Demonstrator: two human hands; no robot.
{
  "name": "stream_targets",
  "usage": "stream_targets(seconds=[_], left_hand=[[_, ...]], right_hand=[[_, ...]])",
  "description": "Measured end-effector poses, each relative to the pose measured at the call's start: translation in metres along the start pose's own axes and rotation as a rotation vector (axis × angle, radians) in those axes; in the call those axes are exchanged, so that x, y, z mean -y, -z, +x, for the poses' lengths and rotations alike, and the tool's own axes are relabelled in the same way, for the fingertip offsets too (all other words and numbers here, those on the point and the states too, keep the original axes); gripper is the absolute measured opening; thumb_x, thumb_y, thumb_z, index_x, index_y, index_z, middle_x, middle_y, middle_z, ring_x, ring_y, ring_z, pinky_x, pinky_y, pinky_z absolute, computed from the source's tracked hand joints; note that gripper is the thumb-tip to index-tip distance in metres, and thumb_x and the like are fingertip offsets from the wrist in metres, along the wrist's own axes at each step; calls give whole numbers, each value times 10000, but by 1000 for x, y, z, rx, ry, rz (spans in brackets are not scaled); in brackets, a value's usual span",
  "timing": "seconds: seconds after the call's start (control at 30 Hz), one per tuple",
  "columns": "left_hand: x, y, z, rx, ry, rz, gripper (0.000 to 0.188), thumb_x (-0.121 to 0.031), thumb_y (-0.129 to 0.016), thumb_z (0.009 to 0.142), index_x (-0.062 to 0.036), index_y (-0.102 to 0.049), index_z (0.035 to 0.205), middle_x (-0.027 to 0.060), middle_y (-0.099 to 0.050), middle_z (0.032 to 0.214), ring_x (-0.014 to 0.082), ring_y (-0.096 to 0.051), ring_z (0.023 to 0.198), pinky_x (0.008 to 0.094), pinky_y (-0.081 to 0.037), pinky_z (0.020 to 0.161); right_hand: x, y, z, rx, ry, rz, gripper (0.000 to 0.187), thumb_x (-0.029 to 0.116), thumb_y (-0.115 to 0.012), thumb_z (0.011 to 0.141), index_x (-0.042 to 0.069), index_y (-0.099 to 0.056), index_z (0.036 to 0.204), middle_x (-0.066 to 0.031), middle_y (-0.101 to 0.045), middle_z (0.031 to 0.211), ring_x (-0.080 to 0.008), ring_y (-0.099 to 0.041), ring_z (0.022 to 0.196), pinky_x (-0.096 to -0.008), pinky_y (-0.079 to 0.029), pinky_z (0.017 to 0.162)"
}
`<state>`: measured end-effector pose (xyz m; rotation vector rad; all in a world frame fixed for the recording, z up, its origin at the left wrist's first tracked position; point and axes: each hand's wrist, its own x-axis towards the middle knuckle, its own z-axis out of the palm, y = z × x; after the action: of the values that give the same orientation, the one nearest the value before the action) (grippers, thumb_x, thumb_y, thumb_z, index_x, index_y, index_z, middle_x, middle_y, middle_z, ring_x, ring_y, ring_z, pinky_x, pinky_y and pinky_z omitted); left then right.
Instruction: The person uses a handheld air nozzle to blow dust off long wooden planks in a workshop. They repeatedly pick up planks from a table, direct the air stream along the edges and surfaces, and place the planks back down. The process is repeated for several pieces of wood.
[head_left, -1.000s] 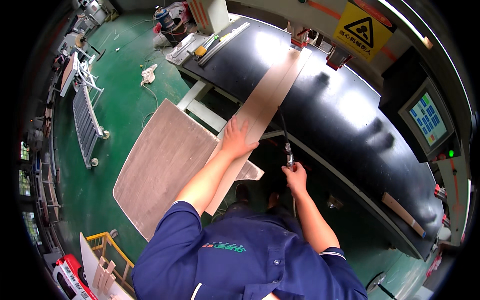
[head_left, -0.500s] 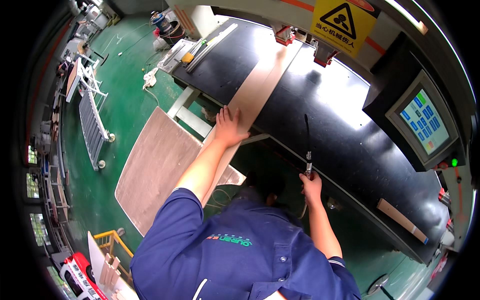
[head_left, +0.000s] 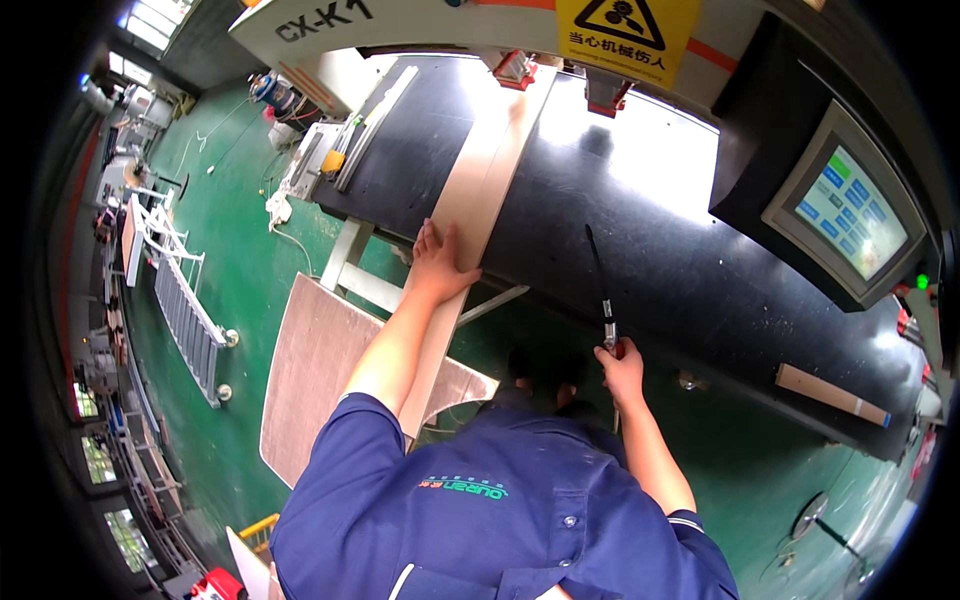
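A long light-brown wooden board (head_left: 487, 165) lies on a black machine table (head_left: 640, 250), its near end reaching past the table's edge toward my body. My left hand (head_left: 440, 270) rests flat on it, fingers spread and thumb out to the right. In my right hand (head_left: 622, 374), closed around its body, is what looks like an air blow gun (head_left: 609, 322) with a long thin black nozzle. The nozzle points away from me above the table's near edge. A hose hangs below my grip, mostly hidden.
Red clamp-like heads (head_left: 515, 72) hang from the machine over the board's far end. A touch-screen panel (head_left: 855, 210) juts in at right. A short wood strip (head_left: 832, 394) lies on the table's right. Below my left arm stands a large brown panel (head_left: 315, 370); a wheeled rack (head_left: 188, 320) stands farther left.
The whole view has turned slightly, so the table and machine appear shifted left. My left hand stays on the board, and the right still holds the blow gun, its nozzle tilted slightly more leftward.
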<state>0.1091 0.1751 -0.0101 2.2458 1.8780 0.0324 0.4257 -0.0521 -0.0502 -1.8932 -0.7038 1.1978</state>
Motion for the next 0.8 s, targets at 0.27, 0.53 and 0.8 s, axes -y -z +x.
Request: stream_targets(seconds=[0.27,0.53,0.8], left_hand=[[18,0,5,-2,-44,9,1097,-488,-798,696,-180,-232,1585,321,-80,1605,499,-146,1473,519,-203,1201],[20,-2,7,-22,-38,-5,1124,-466,-821,664,-183,-239,1584,318,-79,1608,484,-139,1480,511,-204,1202],[22,5,10,-28,-35,-32,1084,-419,-805,650,-147,-286,1563,325,-134,1589,483,-185,1467,506,-211,1200]], right_hand=[[5,-2,0,-44,17,4,240,192,-741,828,47,-566,905,16,-495,696,-86,-467,567,-272,-386,439],[-11,9,0,-101,-15,16,243,195,-744,824,45,-574,912,15,-503,698,-87,-464,554,-271,-384,435],[9,6,4,-88,-71,-16,244,178,-754,815,23,-584,896,-6,-539,713,-104,-482,637,-286,-417,583]])
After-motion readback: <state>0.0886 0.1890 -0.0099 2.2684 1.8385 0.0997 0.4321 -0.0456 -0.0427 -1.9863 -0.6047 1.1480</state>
